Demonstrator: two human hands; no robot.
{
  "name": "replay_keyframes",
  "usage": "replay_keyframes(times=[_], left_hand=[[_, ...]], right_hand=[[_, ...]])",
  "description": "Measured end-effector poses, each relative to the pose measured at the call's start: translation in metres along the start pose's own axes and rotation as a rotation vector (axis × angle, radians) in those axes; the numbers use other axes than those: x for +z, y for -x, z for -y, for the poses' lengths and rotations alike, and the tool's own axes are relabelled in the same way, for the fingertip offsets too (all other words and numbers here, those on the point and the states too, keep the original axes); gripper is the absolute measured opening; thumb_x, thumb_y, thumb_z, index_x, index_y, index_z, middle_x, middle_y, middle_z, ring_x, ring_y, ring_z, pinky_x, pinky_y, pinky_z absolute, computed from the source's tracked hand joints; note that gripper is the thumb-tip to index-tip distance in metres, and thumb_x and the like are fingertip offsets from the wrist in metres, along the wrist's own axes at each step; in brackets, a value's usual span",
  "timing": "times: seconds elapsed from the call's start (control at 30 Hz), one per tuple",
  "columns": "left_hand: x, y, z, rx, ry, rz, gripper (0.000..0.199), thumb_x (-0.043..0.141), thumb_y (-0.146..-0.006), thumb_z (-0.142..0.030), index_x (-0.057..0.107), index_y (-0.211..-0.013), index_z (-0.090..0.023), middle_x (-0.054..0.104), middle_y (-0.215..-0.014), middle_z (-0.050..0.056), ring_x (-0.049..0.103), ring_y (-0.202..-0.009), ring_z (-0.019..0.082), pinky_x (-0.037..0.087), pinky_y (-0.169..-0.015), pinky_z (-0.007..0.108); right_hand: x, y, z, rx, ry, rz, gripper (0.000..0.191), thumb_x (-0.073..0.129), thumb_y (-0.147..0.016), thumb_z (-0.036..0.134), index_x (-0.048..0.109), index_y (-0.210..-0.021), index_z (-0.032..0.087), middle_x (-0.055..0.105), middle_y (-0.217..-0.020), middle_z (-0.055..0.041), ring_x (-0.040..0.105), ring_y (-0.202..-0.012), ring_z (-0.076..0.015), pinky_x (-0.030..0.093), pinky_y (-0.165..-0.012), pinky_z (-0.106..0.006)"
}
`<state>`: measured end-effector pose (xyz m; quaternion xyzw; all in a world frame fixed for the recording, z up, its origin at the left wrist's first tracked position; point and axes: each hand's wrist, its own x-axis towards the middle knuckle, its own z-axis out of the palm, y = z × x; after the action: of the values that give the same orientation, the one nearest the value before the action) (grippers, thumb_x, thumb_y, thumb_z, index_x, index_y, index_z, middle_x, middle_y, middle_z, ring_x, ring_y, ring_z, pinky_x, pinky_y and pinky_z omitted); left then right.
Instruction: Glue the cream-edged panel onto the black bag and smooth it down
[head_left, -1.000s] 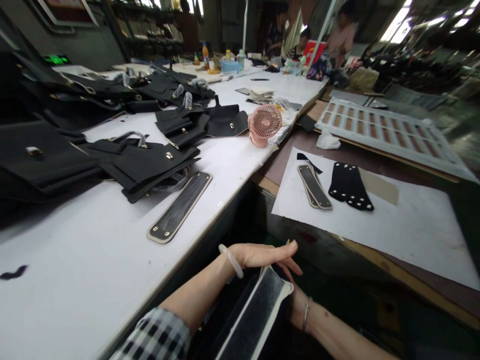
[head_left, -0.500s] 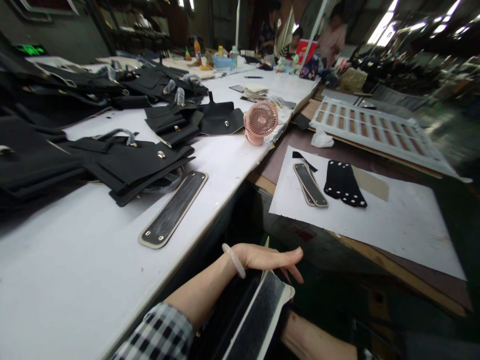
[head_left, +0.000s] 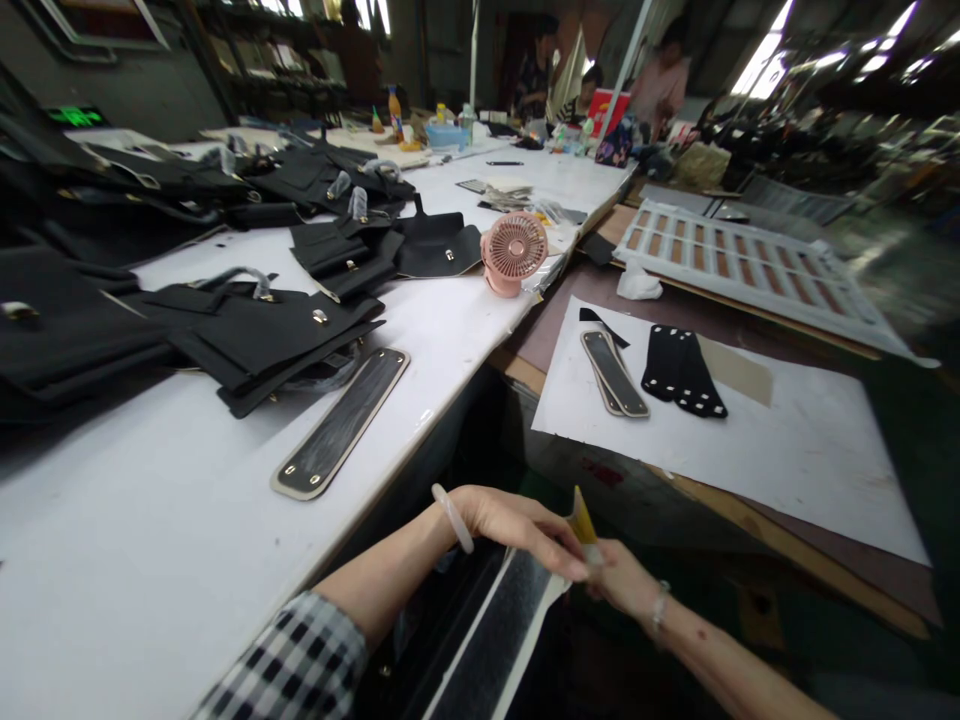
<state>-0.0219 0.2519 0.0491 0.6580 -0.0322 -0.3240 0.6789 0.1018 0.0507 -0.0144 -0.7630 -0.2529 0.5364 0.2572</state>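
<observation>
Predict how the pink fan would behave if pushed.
The pink fan might tip if pushed high, since its round head sits above a narrower base. Its casing looks plastic, so probably stiff. The smooth-looking white table may let it slide.

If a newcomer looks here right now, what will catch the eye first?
Probably the pink fan, standing near the right edge of the white table. Next, the black bags heaped over the table's left side. Below, the left hand is over the end of a dark, pale-edged strip, while the right hand holds something yellow beside it.

Black strip, lower end cut off by the bottom edge.
</observation>
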Motion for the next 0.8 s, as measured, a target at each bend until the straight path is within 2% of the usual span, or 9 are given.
replay_keyframes(times=[0.1,0.17,0.23,0.3,0.4,0.53,0.67,0.8], left_hand=[[-0.001,-0.004,0.003,-0.043,0.059,0.038,0.076,0.079,-0.062,-0.044,0.055,-0.128,-0.016,0.067,-0.097,0.004,0.065,-0.093,0.025,0.05,-0.086,0.037],[-0.001,-0.006,0.005,-0.065,0.093,0.04,0.077,0.079,-0.058,-0.035,0.053,-0.128,-0.016,0.067,-0.098,0.004,0.066,-0.09,0.024,0.051,-0.083,0.036],[0.0,-0.007,0.005,-0.084,0.111,0.032,0.082,0.079,-0.054,-0.032,0.052,-0.129,-0.015,0.067,-0.101,0.005,0.065,-0.089,0.024,0.052,-0.08,0.035],[0.002,-0.007,0.004,-0.103,0.115,0.018,0.086,0.079,-0.053,-0.031,0.049,-0.132,-0.014,0.068,-0.103,0.006,0.066,-0.09,0.025,0.052,-0.078,0.035],[0.003,-0.005,0.0,-0.136,0.089,-0.023,0.089,0.076,-0.056,-0.032,0.045,-0.138,-0.012,0.068,-0.108,0.009,0.066,-0.096,0.028,0.053,-0.079,0.036],[0.003,-0.002,-0.004,-0.161,0.003,-0.095,0.1,0.077,-0.056,-0.034,0.039,-0.145,-0.008,0.062,-0.126,0.015,0.059,-0.113,0.034,0.049,-0.089,0.039],[0.003,-0.002,-0.006,-0.182,-0.028,-0.111,0.111,0.077,-0.057,-0.039,0.028,-0.151,-0.009,0.057,-0.135,0.019,0.058,-0.116,0.035,0.049,-0.088,0.039],[0.003,-0.002,-0.007,-0.188,-0.02,-0.121,0.113,0.077,-0.058,-0.042,0.024,-0.152,-0.007,0.054,-0.138,0.02,0.056,-0.121,0.034,0.047,-0.095,0.037]], right_hand=[[-0.057,0.027,-0.004,-0.037,0.076,-0.128,0.03,0.062,-0.088,0.042,0.054,-0.098,0.015,0.052,-0.065,0.0052,0.048,-0.047,-0.0089,0.037,-0.045,-0.02],[-0.085,0.052,0.006,-0.037,0.174,-0.043,0.035,0.054,-0.09,0.049,0.054,-0.097,0.015,0.058,-0.067,0.0017,0.053,-0.047,-0.0097,0.038,-0.042,-0.019],[-0.094,0.072,0.025,0.009,0.233,0.122,0.033,0.057,-0.087,0.046,0.056,-0.097,0.015,0.062,-0.072,-0.0011,0.056,-0.048,-0.0096,0.039,-0.041,-0.016],[-0.087,0.083,0.044,0.066,0.258,0.277,0.029,0.061,-0.085,0.039,0.058,-0.1,0.015,0.062,-0.071,-0.0002,0.055,-0.045,-0.0079,0.039,-0.039,-0.014],[-0.065,0.08,0.066,0.096,0.308,0.395,0.027,0.053,-0.091,0.04,0.058,-0.1,0.016,0.06,-0.064,0.0017,0.048,-0.038,-0.0056,0.037,-0.034,-0.011],[-0.047,0.064,0.076,0.12,0.4,0.428,0.034,0.041,-0.097,0.046,0.057,-0.096,0.016,0.057,-0.057,0.0014,0.047,-0.034,-0.007,0.033,-0.028,-0.011],[-0.046,0.057,0.079,0.127,0.43,0.44,0.033,0.04,-0.097,0.046,0.056,-0.093,0.017,0.056,-0.055,0.0013,0.046,-0.032,-0.0074,0.032,-0.026,-0.011],[-0.045,0.055,0.08,0.155,0.43,0.457,0.033,0.039,-0.097,0.046,0.056,-0.095,0.017,0.055,-0.053,0.0021,0.046,-0.031,-0.0079,0.033,-0.026,-0.012]])
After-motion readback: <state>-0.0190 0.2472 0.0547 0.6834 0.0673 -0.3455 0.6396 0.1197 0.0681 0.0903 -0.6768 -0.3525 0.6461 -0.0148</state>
